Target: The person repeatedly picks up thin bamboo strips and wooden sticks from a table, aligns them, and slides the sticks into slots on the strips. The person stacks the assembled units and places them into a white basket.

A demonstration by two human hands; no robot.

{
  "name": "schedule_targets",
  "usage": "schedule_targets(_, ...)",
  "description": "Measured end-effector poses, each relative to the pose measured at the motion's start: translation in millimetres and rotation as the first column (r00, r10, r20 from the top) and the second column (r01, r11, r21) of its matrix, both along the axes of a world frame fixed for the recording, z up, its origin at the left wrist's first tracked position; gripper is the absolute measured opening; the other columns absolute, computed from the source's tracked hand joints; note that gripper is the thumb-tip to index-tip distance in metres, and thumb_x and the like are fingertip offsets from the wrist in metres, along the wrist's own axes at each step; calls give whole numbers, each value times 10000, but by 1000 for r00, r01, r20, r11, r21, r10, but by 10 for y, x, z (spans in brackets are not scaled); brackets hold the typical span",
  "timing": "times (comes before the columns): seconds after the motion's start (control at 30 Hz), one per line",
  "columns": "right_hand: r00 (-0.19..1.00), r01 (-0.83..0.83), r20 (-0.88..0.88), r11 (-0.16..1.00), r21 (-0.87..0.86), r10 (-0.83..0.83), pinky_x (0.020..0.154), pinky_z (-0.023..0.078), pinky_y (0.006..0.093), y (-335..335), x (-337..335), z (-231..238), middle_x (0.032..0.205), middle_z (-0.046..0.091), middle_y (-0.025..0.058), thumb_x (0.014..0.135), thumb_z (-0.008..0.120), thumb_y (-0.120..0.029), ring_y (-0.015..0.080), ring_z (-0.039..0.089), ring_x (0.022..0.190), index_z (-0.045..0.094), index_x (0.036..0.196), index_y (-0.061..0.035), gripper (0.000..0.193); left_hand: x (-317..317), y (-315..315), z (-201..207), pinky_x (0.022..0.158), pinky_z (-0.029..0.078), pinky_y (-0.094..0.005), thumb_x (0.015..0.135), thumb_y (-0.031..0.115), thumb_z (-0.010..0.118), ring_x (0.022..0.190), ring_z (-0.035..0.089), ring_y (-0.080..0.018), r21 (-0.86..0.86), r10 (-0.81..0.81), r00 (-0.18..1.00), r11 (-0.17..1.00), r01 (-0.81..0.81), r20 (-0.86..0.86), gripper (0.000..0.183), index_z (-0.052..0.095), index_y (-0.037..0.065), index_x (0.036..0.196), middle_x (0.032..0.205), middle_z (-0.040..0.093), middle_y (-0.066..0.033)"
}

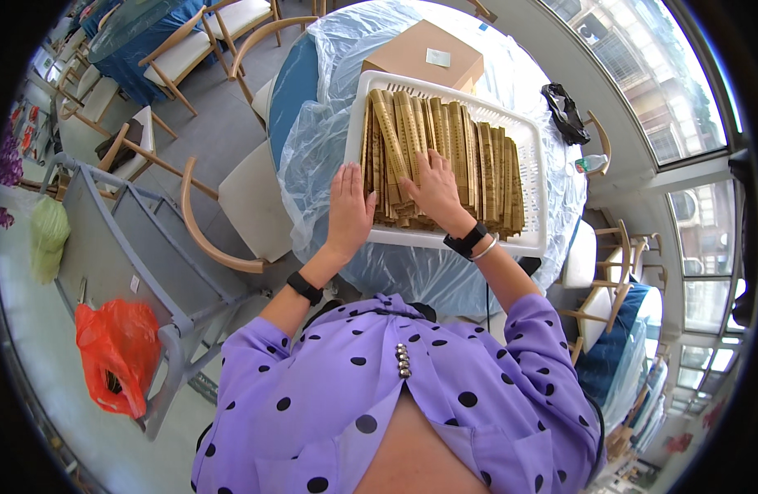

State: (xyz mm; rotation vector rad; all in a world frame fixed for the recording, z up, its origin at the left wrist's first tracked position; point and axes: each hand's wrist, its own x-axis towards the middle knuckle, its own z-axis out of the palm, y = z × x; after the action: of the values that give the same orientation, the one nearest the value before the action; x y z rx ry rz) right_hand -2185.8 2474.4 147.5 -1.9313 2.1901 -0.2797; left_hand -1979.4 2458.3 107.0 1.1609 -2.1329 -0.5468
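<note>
A white plastic basket (pixel 537 189) with slotted sides holds rows of long, narrow gold paper packets (pixel 498 177) that look like chopstick sleeves. They stand packed side by side, and a few at the left lie slanted on top. My left hand (pixel 348 206) rests flat against the basket's left side, fingers straight and close together, holding nothing. Over the packets lies my right hand (pixel 439 196), its fingertips touching their tops and its thumb apart from the fingers. No packet is visibly gripped in it. Both wrists wear black bands.
Behind the basket sits a brown cardboard box (pixel 424 53) on the round table covered in clear plastic film (pixel 313 177). A black plastic bag (pixel 565 115) and a bottle (pixel 591 163) are at the right edge. Chairs (pixel 255 210) and a grey metal frame (pixel 128 239) with a red bag (pixel 120 354) stand left.
</note>
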Motion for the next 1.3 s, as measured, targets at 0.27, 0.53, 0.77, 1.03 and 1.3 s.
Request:
schedule_targets(0.27,1000,3,0,994,-110,-3,1162,263,498,-40,-49,-367,1529,350,227,968,565,-436,410,314,1404,441,1472,-79,631,-548,-259,-334,1208,195,-494,975,243,543,1457,220,-466,-65,-121,984,989,130,132,574,419,-103,1416,1514,296,-360)
schedule_targets(0.53,948,216,278,956,-198,-157,1041,427,433,337,-866,-108,1279,596,215,986,570,-340,377,538,1204,582,1285,10,460,-339,-579,6,1192,250,-462,926,356,650,1437,285,-408,11,-287,919,955,295,269,720,393,-81,1437,1521,334,-285)
schedule_targets(0.77,844,465,204,867,179,-495,763,481,470,1551,-1209,-293,812,672,173,981,567,-365,380,635,818,677,851,-5,399,-598,-288,89,1255,127,-457,830,399,725,1488,229,-271,-53,-687,487,549,834,540,736,418,307,1493,1611,261,-49)
schedule_targets(1.03,921,365,21,846,-389,-388,867,429,398,1792,-933,-564,772,593,86,961,547,-196,282,570,830,599,712,-60,289,-557,-409,21,1229,214,-470,828,265,745,1445,306,-290,-90,-664,523,570,816,535,610,532,275,1399,1581,324,-49)
schedule_targets(1.3,921,344,21,786,-514,-389,848,422,423,1768,-846,-612,815,600,95,959,533,-150,301,571,842,577,723,-42,263,-123,-8,426,1031,445,-444,868,141,709,1234,526,-349,-35,-509,861,860,508,-4,311,667,42,1160,1273,613,-134)
